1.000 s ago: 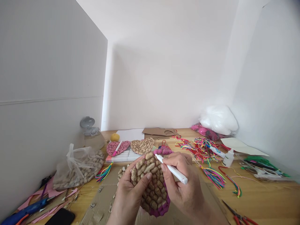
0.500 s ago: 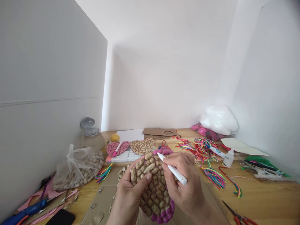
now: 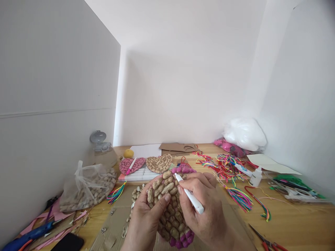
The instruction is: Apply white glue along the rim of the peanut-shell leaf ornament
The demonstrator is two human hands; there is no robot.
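Observation:
My left hand (image 3: 148, 216) grips the left edge of a peanut-covered craft piece (image 3: 171, 216), thumb on top of the shells and fingers beneath. Most of its shells are plain tan; those at the top and bottom ends are coloured magenta. In my right hand (image 3: 205, 205) is a white marker (image 3: 192, 198), held like a pen, its tip at the shells near the upper end. Behind the piece lie a pink peanut heart (image 3: 128, 164) with a pink-and-white marker (image 3: 131, 166) on it and a plain peanut heart (image 3: 158, 163). Both rest on a clear marker case (image 3: 140, 174).
A bag of peanuts (image 3: 86, 191) stands left, above a blue glue gun (image 3: 31, 237) and a black phone (image 3: 68, 242). To the right are colourful cords (image 3: 225, 164), a tassel (image 3: 238, 198), a small white bottle (image 3: 255, 177) and red-handled pliers (image 3: 268, 240). Cardboard (image 3: 104, 226) lies beneath my hands.
The marker in my right hand has shifted slightly left and down across the shells. The peanut piece has turned or tilted a little in my left hand.

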